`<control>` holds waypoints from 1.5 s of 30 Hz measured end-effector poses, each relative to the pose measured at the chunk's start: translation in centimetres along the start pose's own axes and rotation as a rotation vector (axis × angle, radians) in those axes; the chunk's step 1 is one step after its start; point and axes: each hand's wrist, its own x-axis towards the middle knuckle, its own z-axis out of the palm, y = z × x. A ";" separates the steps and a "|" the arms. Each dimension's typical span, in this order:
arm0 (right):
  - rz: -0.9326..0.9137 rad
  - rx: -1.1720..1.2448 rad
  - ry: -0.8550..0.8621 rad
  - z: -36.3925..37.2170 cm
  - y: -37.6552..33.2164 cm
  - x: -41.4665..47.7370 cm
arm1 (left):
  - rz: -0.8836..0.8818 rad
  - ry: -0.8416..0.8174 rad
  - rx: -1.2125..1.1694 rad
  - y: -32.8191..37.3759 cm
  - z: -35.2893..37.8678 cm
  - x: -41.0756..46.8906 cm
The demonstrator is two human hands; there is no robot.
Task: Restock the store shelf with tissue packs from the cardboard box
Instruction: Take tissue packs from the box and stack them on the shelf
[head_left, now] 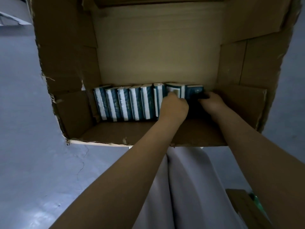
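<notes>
Progress | I see the brown cardboard box (158, 55) mostly bare, with one row of teal-and-white striped tissue packs (125, 104) on its floor | left hand (175, 106) fingers clamped on second-last pack (173, 90), right hand (212, 103) fingers curled on rightmost pack (194, 92) | shelf unseen; I judge only this row is left to stock.

Single head view, looking steeply down and forward into open box (158, 52) on floor (24, 113), close up.

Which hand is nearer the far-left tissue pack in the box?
Left. The left hand sits several packs to the right of the far-left tissue pack; the right hand is farther right, at the row's right end.
</notes>
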 end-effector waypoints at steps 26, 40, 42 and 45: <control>-0.235 0.619 -0.132 -9.2 -7.4 -29.0 | -0.025 -0.098 -0.723 8.3 -12.5 -23.5; -0.663 0.629 0.067 -21.7 -15.3 -63.6 | 0.424 0.065 -0.537 17.9 -28.3 -57.8; -0.759 0.660 0.045 -22.9 -16.1 -66.6 | 0.503 0.106 -0.524 19.5 -29.7 -61.1; -0.908 0.664 0.038 -25.7 -17.8 -70.2 | 0.596 0.152 -0.497 21.9 -31.2 -65.2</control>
